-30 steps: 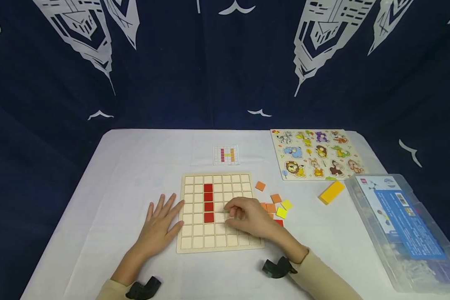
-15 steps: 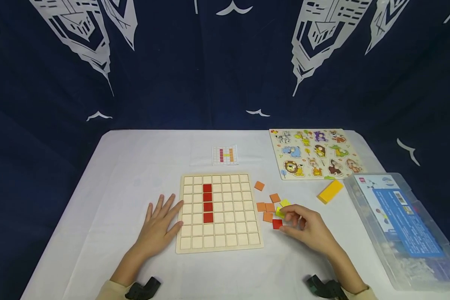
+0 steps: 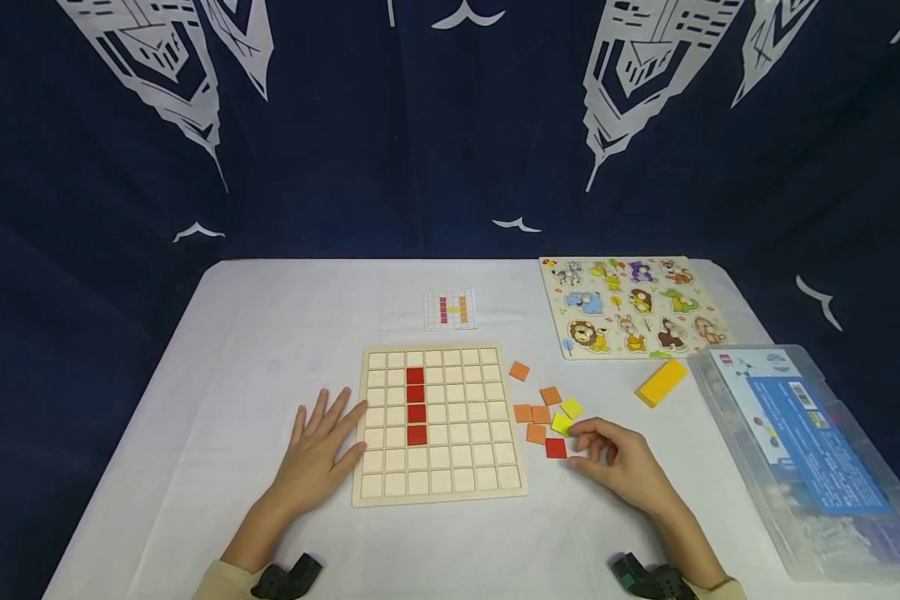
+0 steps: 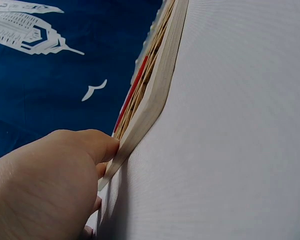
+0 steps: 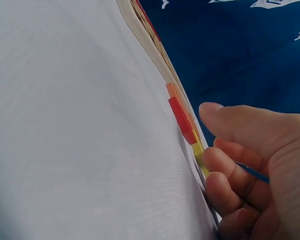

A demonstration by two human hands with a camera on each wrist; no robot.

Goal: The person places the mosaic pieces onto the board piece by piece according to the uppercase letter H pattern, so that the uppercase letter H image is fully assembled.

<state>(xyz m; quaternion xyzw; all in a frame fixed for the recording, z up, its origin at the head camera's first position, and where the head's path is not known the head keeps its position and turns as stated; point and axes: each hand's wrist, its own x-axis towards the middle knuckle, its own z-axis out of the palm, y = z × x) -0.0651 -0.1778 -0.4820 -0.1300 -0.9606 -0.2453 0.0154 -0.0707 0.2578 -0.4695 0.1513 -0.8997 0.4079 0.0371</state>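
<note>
A wooden grid board [image 3: 441, 492] lies mid-table, with several red tiles [image 3: 416, 414] set in one column. My left hand [image 3: 311, 454] rests with spread fingers on the cloth, its thumb and index fingertip at the board's left edge; the left wrist view shows the thumb [image 4: 102, 145] against that edge. Right of the board, my right hand [image 3: 618, 462] hovers beside the loose tiles, thumb and index finger apart with nothing between them. Its index fingertip is right at a yellow tile [image 3: 561, 425], and a loose red tile [image 3: 556, 448] lies just left of the thumb.
Several orange tiles [image 3: 540, 415] and another yellow tile [image 3: 572, 407] lie there too. A small pattern card [image 3: 451, 310] sits beyond the board. At right are an animal puzzle [image 3: 633, 308], a yellow block [image 3: 662, 383] and a clear plastic case [image 3: 802, 467].
My right hand has moved right, from over the board to the loose tiles, then drawn back slightly from the red tile. The left hand stays in place.
</note>
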